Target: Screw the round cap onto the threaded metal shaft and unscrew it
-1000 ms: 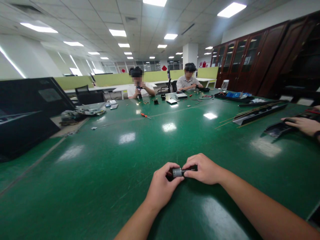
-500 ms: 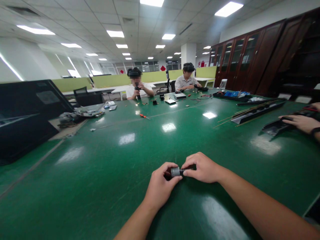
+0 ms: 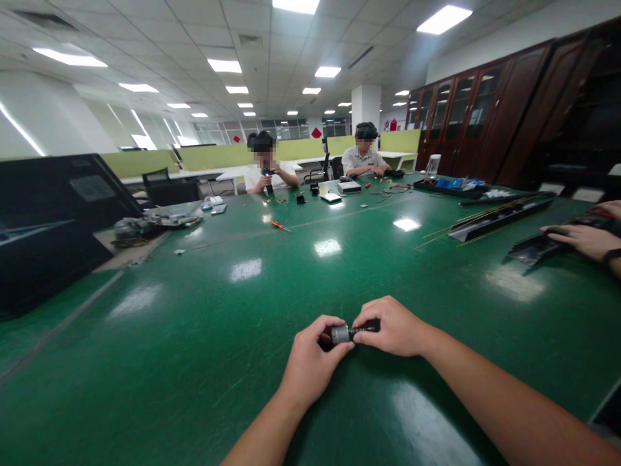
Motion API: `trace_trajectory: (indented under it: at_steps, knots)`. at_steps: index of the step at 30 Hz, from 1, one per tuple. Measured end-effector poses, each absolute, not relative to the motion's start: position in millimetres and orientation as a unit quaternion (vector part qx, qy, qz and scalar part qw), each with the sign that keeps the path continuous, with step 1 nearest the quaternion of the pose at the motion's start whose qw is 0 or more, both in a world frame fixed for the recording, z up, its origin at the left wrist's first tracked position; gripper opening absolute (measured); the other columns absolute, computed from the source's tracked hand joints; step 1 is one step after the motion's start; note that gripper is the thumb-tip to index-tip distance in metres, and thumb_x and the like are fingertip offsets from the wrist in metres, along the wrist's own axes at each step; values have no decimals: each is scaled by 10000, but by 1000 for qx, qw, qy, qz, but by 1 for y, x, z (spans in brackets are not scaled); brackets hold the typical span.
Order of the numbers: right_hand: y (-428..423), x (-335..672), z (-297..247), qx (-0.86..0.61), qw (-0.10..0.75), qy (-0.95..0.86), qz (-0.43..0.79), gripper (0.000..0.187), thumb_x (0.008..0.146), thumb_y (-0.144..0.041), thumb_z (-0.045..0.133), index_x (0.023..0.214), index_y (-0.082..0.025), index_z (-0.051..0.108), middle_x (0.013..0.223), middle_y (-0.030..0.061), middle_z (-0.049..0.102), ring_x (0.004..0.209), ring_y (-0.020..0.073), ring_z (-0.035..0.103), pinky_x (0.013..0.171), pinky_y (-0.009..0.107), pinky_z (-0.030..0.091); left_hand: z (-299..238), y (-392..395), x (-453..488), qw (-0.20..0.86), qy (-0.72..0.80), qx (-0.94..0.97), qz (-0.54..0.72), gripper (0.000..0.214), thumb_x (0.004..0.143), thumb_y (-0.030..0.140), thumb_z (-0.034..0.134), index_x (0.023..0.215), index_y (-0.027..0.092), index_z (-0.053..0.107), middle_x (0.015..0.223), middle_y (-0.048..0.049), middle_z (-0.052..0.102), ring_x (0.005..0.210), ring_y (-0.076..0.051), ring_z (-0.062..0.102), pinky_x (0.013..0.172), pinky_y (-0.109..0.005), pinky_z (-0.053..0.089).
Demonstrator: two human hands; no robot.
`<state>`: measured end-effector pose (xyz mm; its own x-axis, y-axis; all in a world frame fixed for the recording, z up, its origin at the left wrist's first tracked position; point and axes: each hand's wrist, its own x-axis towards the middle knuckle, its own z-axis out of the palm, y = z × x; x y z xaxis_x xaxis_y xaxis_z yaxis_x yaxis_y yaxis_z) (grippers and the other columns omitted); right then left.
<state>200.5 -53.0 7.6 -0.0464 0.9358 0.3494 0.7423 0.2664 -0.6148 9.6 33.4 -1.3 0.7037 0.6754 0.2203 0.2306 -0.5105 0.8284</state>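
Green tabletop (image 3: pixel 204 323) spreads wide and bare around the hands. Low at centre, the left hand (image 3: pixel 310 362) and right hand (image 3: pixel 395 327) both pinch a small grey cylinder (image 3: pixel 341 334) between them just above the surface. Fingers cover its dark ends, so its exact make is unclear.

Open green desk (image 3: pixel 218 336) surrounds the left hand (image 3: pixel 310 362) and right hand (image 3: pixel 395 327). A black case (image 3: pixel 48 220) walls the left; long black strips (image 3: pixel 499 217) and a co-worker's hand (image 3: pixel 585 238) crowd the right. A red screwdriver (image 3: pixel 279 225) lies far ahead.
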Motion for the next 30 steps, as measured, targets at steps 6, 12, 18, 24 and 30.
trace_trajectory:
  at_steps: [6,12,18,24,30]
  knots:
    - [-53,201,8,-595,358,-706,140,120,781,-263,716,862,-194,772,768,25,720,690,148,638,646,246,429,-2,35,9,413,279,822,274,229,740,238,731,961,235,673,893,9,696,771,-173,615,734,-295,457]
    - [-52,200,9,-595,359,-703,152,127,791,-255,706,870,-181,773,785,32,728,714,152,650,667,249,438,-3,35,9,418,281,820,273,224,751,239,729,967,236,669,885,16,695,773,-171,617,735,-292,457]
    - [-52,201,9,-602,359,-696,156,125,793,-264,708,872,-191,773,802,34,737,728,158,654,684,256,447,-3,37,9,416,281,821,272,230,754,256,731,972,228,666,884,10,692,763,-173,617,730,-295,461]
    - [-53,201,9,-603,360,-695,156,121,802,-261,699,875,-196,769,817,32,741,744,162,659,698,261,452,-4,38,8,412,284,821,274,243,756,284,735,980,218,665,899,-7,693,761,-181,616,725,-301,471]
    - [-53,202,9,-604,356,-695,158,122,805,-262,694,880,-195,762,815,28,737,745,161,655,702,262,455,-5,38,9,421,280,818,274,245,760,286,732,985,221,660,888,-3,690,763,-179,622,718,-292,472]
